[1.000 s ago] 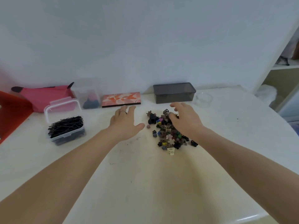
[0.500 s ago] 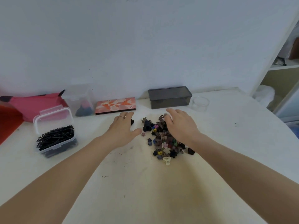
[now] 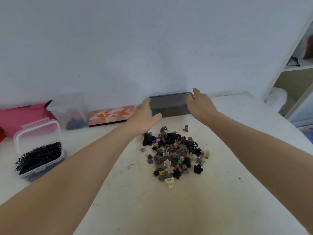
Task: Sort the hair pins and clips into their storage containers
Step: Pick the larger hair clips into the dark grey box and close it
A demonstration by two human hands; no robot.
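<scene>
Both hands are at the dark grey box (image 3: 169, 106) against the back wall, one on each end. Left hand (image 3: 144, 118): fingers straight and together, thumb splayed out, fingertips at the box's left end; can't tell if they're actually touching it. A thin ring shows on one finger. Right hand (image 3: 200, 104): fingers extended along the box's right end and over its top right corner, relaxed, not curled; contact looks likely but can't confirm. Neither hand holds anything. The pile of small claw clips (image 3: 174, 155) sits loose on the white table (image 3: 152, 209) between the forearms, just in front of the grey box; mixed colours, mostly black and brown, some flower-shaped, a cream one at the near edge. One stray brown clip (image 3: 186, 128) lies apart from the pile, toward the box. Far left: clear lidded container (image 3: 38, 138), lid flipped up, full of black bobby pins (image 3: 39, 156), well apart from the pile. Behind it, a second clear tub (image 3: 69, 111) with something dark at the bottom, a pink pouch (image 3: 20, 116) to its left, and a flat orange-and-pink patterned case (image 3: 111, 116) between the tub and the grey box. Shelving (image 3: 294, 68) at the right edge.
</scene>
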